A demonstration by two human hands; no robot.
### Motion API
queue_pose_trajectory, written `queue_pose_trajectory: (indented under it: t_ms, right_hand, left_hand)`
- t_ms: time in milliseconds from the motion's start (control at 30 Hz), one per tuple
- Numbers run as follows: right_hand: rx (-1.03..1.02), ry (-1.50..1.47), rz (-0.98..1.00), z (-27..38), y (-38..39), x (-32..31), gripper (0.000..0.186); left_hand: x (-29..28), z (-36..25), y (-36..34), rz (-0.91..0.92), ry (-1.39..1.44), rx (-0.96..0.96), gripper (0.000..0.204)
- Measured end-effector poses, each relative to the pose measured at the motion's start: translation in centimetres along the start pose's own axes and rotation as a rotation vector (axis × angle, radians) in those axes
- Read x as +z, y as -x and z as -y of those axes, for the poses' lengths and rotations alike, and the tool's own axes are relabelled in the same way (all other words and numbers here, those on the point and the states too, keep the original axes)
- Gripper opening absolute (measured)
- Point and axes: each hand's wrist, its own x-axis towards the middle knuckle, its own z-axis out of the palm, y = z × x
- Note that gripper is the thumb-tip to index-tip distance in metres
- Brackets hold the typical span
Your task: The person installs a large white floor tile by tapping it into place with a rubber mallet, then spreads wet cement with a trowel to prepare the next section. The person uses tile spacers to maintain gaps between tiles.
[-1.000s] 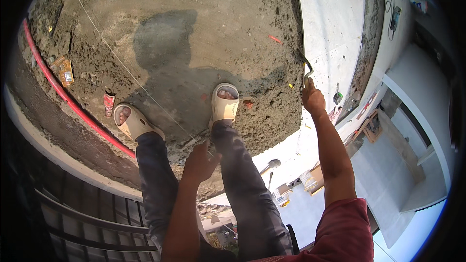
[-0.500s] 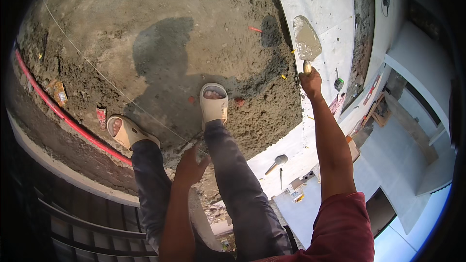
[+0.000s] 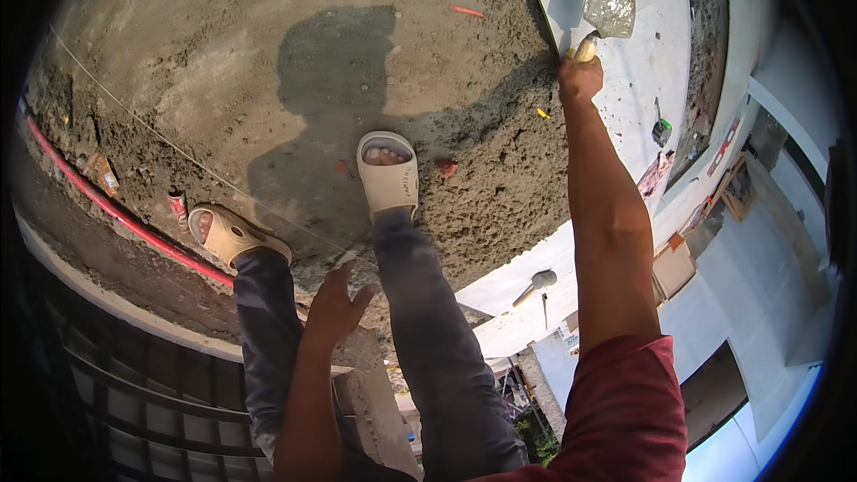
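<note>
My right hand (image 3: pixel 580 80) is closed round the light handle of a trowel (image 3: pixel 612 0), stretched out to the far right. Wet grey mortar coats its blade, which is held over a large pale slab (image 3: pixel 644 80), casting a shadow beside it. My left hand (image 3: pixel 335 311) hangs near my knees with its fingers apart and nothing in it. Rough, lumpy mortar (image 3: pixel 500 187) lies between my right foot and the pale slab. A smoother grey-brown mortar surface (image 3: pixel 196 45) spreads ahead of my feet.
A thin string (image 3: pixel 170 138) runs diagonally past my sandals (image 3: pixel 389 170). At left lie a red pipe (image 3: pixel 116 211) and a red can (image 3: pixel 178 208). A mallet (image 3: pixel 536 286) rests on the pale surface at right, and a green-and-black tool (image 3: pixel 661 131) lies farther off.
My right hand has moved farther out with the trowel, whose blade has turned and catches the light. My left hand stays low with its fingers apart. The whole view has shifted slightly.
</note>
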Motion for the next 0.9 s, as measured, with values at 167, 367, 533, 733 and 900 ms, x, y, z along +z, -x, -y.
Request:
queue_pose_trajectory:
  t_ms: [167,367,533,733,900]
  right_hand:
    - [0.091,-0.306,0.13,-3.0,-4.5,-1.4,0.019]
    - [0.138,-0.266,0.372,-2.9,-1.9,-6.3,0.034]
    - [-0.077,-0.088,0.447,-4.1,6.5,-7.4,0.025]
    - [-0.226,0.124,0.436,-4.8,10.5,-3.4,0.03]
    - [-0.205,0.117,0.44,-5.2,11.3,-2.4,0.034]
  left_hand:
    - [0.6,0.2,-0.5,-0.017,0.005,0.021,0.072]
    - [1.4,0.2,-0.9,-0.052,-0.046,0.016,0.07]
    - [1.4,-0.3,-1.0,-0.031,-0.045,-0.015,0.07]
    - [1.4,-0.1,-1.1,-0.034,-0.078,-0.026,0.069]
    - [1.5,-0.3,-1.1,-0.012,-0.056,-0.046,0.07]
